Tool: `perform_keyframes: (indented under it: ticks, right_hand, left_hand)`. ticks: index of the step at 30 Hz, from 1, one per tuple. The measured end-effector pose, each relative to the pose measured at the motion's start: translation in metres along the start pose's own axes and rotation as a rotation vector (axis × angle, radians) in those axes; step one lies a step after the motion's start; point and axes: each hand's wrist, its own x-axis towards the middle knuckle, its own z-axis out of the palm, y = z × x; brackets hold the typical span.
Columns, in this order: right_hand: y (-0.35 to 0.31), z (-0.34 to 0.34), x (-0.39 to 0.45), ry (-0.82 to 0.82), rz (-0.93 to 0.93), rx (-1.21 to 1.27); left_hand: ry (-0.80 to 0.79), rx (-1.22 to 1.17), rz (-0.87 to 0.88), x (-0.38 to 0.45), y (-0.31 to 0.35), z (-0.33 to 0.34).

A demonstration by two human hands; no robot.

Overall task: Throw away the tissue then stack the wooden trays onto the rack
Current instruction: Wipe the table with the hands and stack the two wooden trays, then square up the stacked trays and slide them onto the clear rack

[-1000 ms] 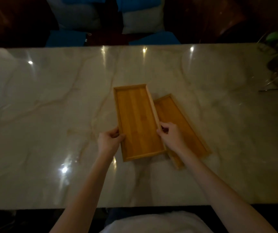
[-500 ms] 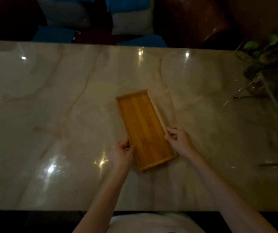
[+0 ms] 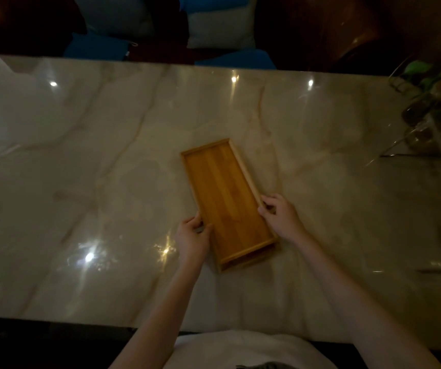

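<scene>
A dim, warm-toned scene is shown. Bright spots of overhead light are reflected as starry glare on the glossy table (image 3: 81, 182). Edges are darkened, softly blurred and curved by wide-angle distortion.

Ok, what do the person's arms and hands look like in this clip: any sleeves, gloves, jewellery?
Both arms are bare from the frame's bottom edge to the wrists; no sleeves show. The left hand and right hand are bare: no gloves, and no rings, watch or bracelet can be made out in the dim light. A white garment covers the torso at the bottom edge.
</scene>
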Motion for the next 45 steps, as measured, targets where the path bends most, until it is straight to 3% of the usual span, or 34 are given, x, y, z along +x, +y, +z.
perform_keyframes:
  ticks: [4,10,32,40,43,45]
  right_hand:
    - [0.000,-0.001,-0.001,-0.015,0.034,0.060]
    - [0.004,0.000,-0.004,0.018,0.176,0.221]
    - [-0.032,0.045,0.000,0.122,0.152,0.366]
    - [-0.039,0.036,0.001,0.052,0.157,0.345]
    - [-0.029,0.035,-0.007,-0.052,0.134,0.331]
    - [-0.020,0.038,-0.015,-0.120,0.122,0.307]
  left_hand:
    - [-0.030,-0.081,-0.007,0.003,-0.001,-0.001]
    - [-0.094,-0.310,-0.224,0.003,-0.012,0.001]
    - [-0.174,-0.173,-0.040,0.074,0.001,-0.031]
    - [-0.290,-0.131,-0.025,0.081,0.006,-0.046]
    - [-0.393,-0.126,0.079,0.065,-0.005,-0.060]
    - [-0.429,0.024,0.184,0.052,-0.019,-0.067]
